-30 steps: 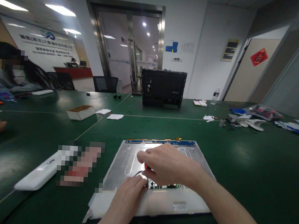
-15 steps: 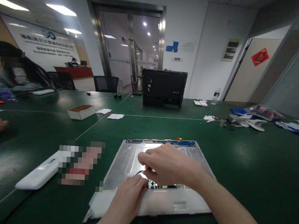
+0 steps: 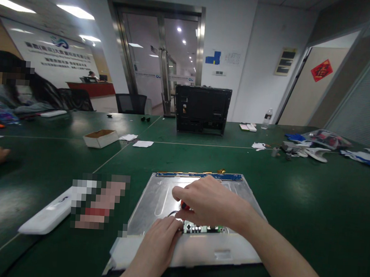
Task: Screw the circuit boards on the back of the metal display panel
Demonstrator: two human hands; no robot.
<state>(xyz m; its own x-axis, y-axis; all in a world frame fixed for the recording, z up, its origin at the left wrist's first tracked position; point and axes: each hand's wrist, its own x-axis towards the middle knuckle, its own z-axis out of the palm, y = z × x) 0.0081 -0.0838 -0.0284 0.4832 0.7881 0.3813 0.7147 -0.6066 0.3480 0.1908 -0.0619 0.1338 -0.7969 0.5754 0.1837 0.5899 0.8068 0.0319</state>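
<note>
Gripping red tool, right hand; cardboard box open.

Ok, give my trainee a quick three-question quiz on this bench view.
1. True or false: the right hand holds a red-handled tool over the metal panel.
2. The left hand's fingers rest beside: A) the cardboard box B) the small green circuit board C) the water bottle.
3. What tall dark object stands beyond the panel?

Key: 1 true; 2 B; 3 the black chassis.
</note>
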